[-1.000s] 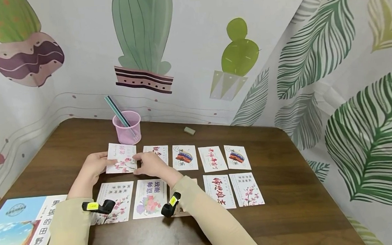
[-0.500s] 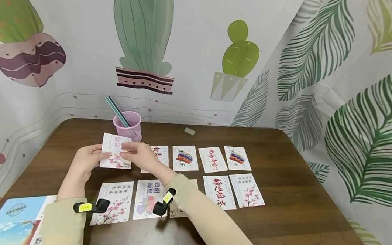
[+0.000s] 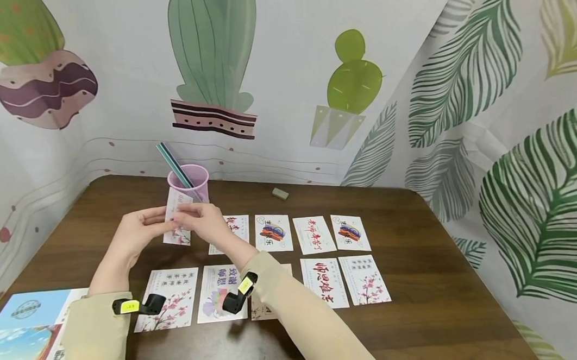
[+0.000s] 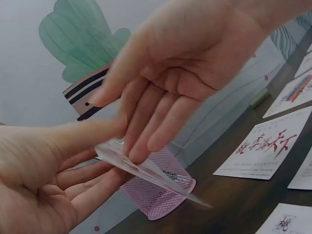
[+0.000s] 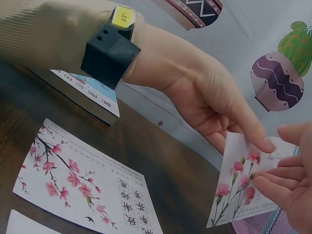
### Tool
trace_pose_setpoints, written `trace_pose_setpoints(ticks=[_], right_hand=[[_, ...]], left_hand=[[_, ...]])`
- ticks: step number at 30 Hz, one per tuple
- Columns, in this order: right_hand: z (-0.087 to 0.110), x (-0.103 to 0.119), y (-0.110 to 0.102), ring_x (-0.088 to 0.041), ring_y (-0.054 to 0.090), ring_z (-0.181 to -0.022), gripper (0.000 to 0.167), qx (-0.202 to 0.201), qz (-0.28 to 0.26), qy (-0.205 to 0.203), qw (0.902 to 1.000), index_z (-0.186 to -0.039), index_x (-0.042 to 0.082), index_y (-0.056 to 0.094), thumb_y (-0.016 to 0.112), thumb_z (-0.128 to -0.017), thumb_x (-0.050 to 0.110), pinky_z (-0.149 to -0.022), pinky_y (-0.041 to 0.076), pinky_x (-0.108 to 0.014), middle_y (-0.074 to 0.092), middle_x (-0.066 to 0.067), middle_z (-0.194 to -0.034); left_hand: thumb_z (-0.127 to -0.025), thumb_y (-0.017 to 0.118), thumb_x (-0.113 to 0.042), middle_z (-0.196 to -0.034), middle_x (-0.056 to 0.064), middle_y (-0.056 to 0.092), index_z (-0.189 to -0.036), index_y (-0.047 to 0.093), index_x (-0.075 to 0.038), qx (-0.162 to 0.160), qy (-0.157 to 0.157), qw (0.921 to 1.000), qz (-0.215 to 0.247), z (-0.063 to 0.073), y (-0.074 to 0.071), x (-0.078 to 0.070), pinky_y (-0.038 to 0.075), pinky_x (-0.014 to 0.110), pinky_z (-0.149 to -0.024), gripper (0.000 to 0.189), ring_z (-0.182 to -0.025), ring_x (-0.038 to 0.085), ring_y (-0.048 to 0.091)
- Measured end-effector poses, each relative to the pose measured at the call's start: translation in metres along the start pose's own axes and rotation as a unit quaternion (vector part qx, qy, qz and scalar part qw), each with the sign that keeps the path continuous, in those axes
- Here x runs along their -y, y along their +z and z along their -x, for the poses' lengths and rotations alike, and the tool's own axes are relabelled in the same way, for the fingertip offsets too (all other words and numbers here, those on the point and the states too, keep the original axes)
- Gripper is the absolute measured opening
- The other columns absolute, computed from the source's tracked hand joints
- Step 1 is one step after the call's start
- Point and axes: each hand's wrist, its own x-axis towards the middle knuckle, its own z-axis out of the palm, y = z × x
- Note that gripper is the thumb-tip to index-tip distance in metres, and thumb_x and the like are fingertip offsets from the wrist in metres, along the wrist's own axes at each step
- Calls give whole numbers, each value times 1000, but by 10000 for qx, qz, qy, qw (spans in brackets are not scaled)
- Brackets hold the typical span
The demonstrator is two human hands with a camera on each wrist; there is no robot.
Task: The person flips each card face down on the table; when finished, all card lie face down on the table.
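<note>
My left hand (image 3: pixel 141 231) holds a small white card (image 5: pixel 239 187) printed with pink flowers, its thumb on the printed face and fingers behind. The card is raised over the table's far left, turned partly sideways, and overlaps the pink pen cup in the head view. My right hand (image 3: pixel 205 222) reaches across from the right with fingertips right at the card's face; its thumb stands apart from the fingers in the right wrist view. The left wrist view catches the card nearly edge-on below the right fingers.
Two rows of printed cards (image 3: pixel 315 234) lie on the brown table (image 3: pixel 420 271). A pink mesh cup (image 3: pixel 197 176) with striped sticks (image 3: pixel 174 164) stands behind the hands. A grey-green eraser-like block (image 3: pixel 280 193) lies at the back; a book (image 3: pixel 24 335) lies at front left.
The card was held flat between both hands, then was lifted and tilted; now it is turned more edge-on and nearer the cup. The right hand has moved left from the card's edge onto its face.
</note>
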Motion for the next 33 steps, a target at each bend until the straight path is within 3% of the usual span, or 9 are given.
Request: trace_pose_setpoints(ticks=[3, 8, 13, 16, 19, 22, 26, 29, 33], right_hand=[[0, 0, 0, -4, 69, -95, 42, -219, 21, -44, 9997, -123, 5, 68, 73, -88, 28, -73, 53, -13, 73, -10, -112], [0, 5, 1, -3, 70, -87, 43, -825, 112, 29, 9965, -114, 6, 73, 80, -81, 33, -67, 52, -14, 76, -6, -102], [1, 10, 3, -4, 71, -82, 44, -1394, 244, 310, 9894, -106, 6, 76, 85, -74, 34, -66, 52, -14, 77, -5, -93], [3, 9, 3, -7, 72, -80, 38, -1508, -49, 558, 9870, -103, 3, 76, 86, -74, 25, -66, 55, -17, 77, -7, -89], [4, 7, 3, -18, 74, -75, 27, -1529, -672, 775, 9829, -101, -2, 75, 81, -77, 10, -65, 59, -25, 76, -12, -87], [4, 3, 2, -29, 74, -71, 21, -1571, -948, 902, 9789, -100, -6, 73, 73, -79, -2, -62, 61, -32, 75, -17, -86], [4, -6, -1, -29, 74, -70, 22, -1654, -514, 1125, 9784, -100, -6, 73, 69, -78, -4, -61, 60, -30, 75, -17, -87], [2, -14, 0, -28, 74, -70, 22, -1619, -449, 1375, 9761, -100, -6, 72, 70, -79, -3, -62, 60, -30, 75, -16, -87], [1, -23, 3, -28, 73, -73, 21, -1566, -633, 1666, 9715, -100, -5, 71, 72, -80, -2, -67, 61, -32, 73, -13, -85]], left_hand=[[-90, 72, -28, -99, -26, 62, -142, 44, 6, 50, 131, 9999, -1, 1, 2, -1, 48, 39, -103, 68, -90, -14, 59], [-88, 74, -20, -96, -29, 64, -139, 47, 8, 260, 483, 9984, 108, 1, 5, -4, 49, 10, -81, 64, -91, -10, 63], [-87, 74, -16, -100, -16, 71, -137, 46, 11, 663, 660, 9956, 67, 1, 6, -5, 51, 10, -81, 63, -91, -7, 65], [-91, 70, -17, -113, 6, 72, -139, 45, 10, 875, 686, 9936, -211, 1, 5, -4, 53, 17, -86, 60, -94, -9, 63], [-96, 63, -22, -129, 23, 62, -140, 47, 7, 984, 675, 9912, -570, 1, 4, -4, 52, 37, -98, 55, -99, -9, 60], [-100, 57, -27, -136, 27, 55, -140, 47, 5, 1044, 657, 9892, -793, 0, 5, -4, 44, 56, -104, 52, -107, 3, 60], [-100, 56, -30, -136, 30, 53, -141, 46, 5, 1009, 503, 9902, -830, -1, 6, -1, 40, 62, -104, 55, -115, 30, 59], [-97, 59, -34, -138, 31, 51, -142, 44, 5, 781, 186, 9934, -825, -2, 5, 3, 37, 64, -106, 62, -123, 40, 52], [-94, 65, -36, -141, 34, 44, -144, 37, 9, 412, -470, 9942, -873, -4, 2, 12, 31, 65, -108, 73, -132, 47, 40]])
